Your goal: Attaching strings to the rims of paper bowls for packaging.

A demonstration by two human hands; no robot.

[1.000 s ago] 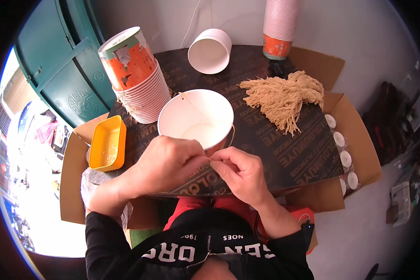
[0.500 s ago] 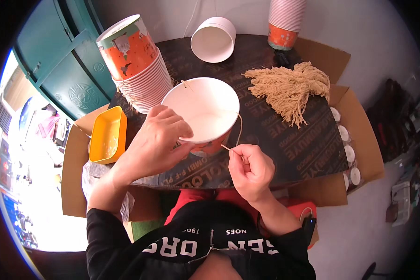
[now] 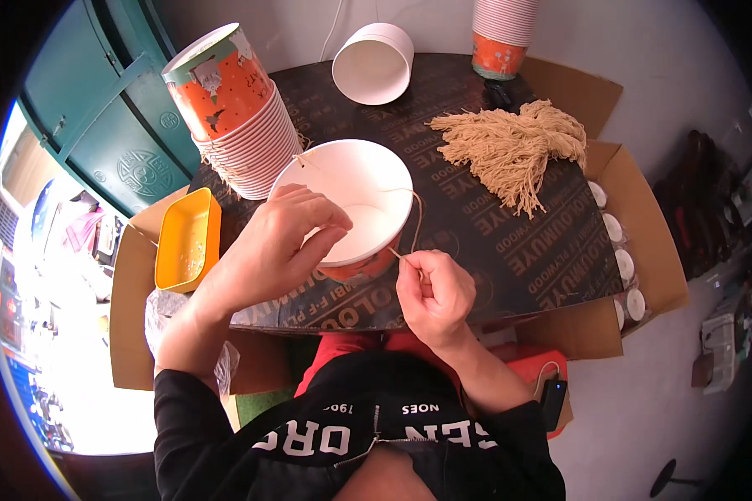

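A white-lined paper bucket with an orange printed outside stands in front of me, its mouth tilted toward me. My left hand hovers over its near left rim, fingers curved, with a gap between thumb and forefinger; I see nothing held there. A thin beige cord crosses the bucket's inside, passes over the right rim and hangs down outside. My right hand, beside the bucket's near right side, is closed on the cord, its short end sticking out. Another bit of cord shows at the far left rim.
A tall stack of buckets rises at the back left, near a yellow tray. One white bucket lies on its side behind. A bundle of beige cords lies right; another bucket stack stands beyond. Open cardboard boxes flank the dark table.
My left thumb has come from outside the bucket's near rim to above its mouth. The right hand has shifted slightly left, still pinching the cord. The view has shifted a little.
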